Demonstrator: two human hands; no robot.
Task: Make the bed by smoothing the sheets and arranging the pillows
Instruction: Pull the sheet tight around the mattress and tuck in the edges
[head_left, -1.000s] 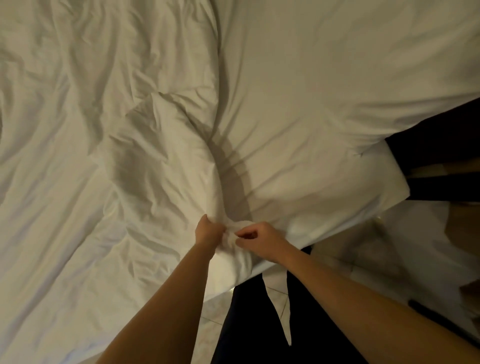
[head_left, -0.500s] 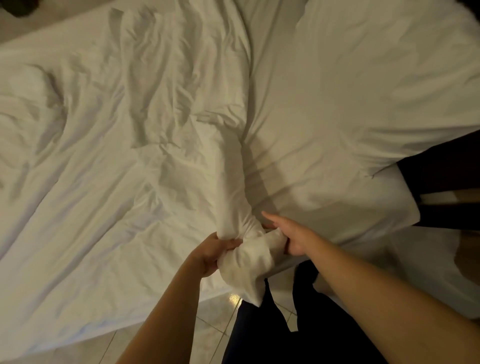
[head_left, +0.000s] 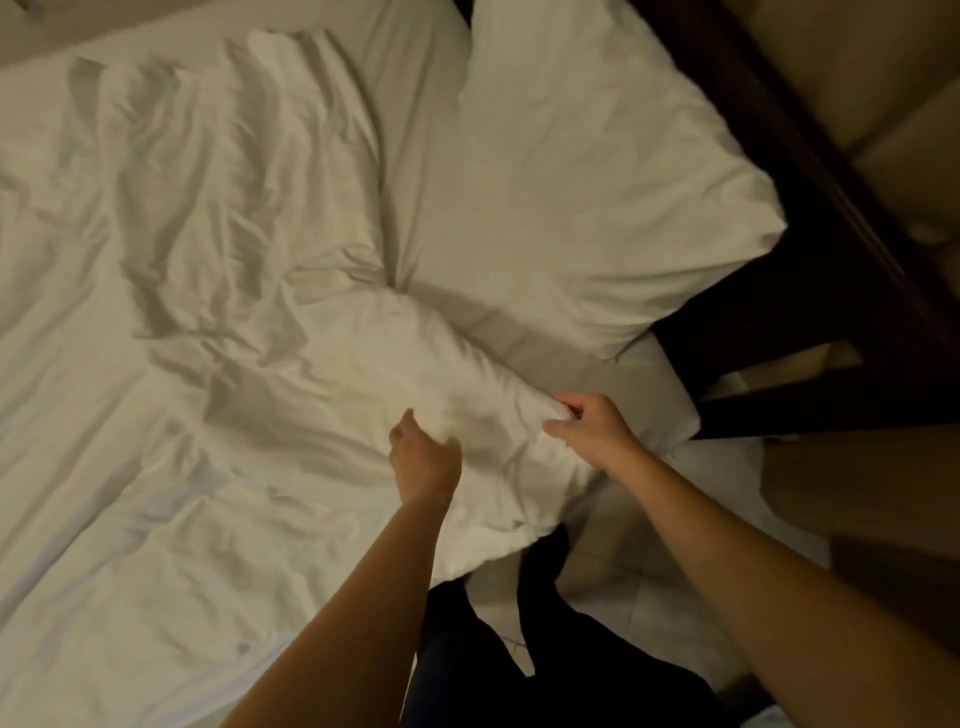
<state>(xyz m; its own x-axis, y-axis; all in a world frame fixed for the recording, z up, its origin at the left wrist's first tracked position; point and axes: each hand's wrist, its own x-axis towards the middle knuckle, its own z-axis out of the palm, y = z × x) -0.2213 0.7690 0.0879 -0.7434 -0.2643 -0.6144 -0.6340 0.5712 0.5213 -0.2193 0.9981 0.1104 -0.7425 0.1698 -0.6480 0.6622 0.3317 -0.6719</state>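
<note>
A rumpled white duvet (head_left: 197, 322) covers most of the bed, and its near corner hangs over the bed's edge. My left hand (head_left: 423, 457) grips a fold of that corner from the left. My right hand (head_left: 592, 428) pinches the corner's top edge between thumb and fingers. A large white pillow (head_left: 587, 176) lies flat at the head of the bed, just beyond my right hand. Between duvet and pillow a strip of smooth white bottom sheet (head_left: 415, 171) shows.
A dark wooden headboard and bedside frame (head_left: 810, 291) run along the right of the pillow. Pale tiled floor (head_left: 608, 587) shows below the bed's edge. My dark trouser legs (head_left: 519, 670) stand against the bed.
The view has swung toward the headboard, bringing the pillow into sight. Both hands have carried the duvet corner up and right, and the bunched corner is spread wider between them.
</note>
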